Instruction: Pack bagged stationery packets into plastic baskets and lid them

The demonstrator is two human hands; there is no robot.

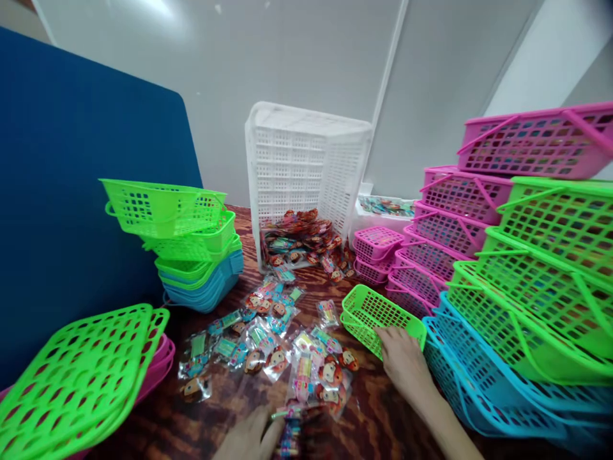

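Observation:
My right hand [401, 358] rests on the near edge of a small green basket [371, 311] on the wooden table, its fingers curled over the rim. Low in the view, my left hand [251, 434] closes on a clear toy packet [290, 429] at the table's front edge. Several more toy packets [272, 332] with cartoon faces lie scattered between my hands and a white crate [306, 166] tipped on its side, from which a heap of packets [301, 239] spills.
Green and blue baskets [191, 249] are stacked at the left, with green and pink lids [81, 377] at the near left. Tall stacks of pink, green and blue baskets [517, 275] fill the right. A blue panel [71, 191] stands behind.

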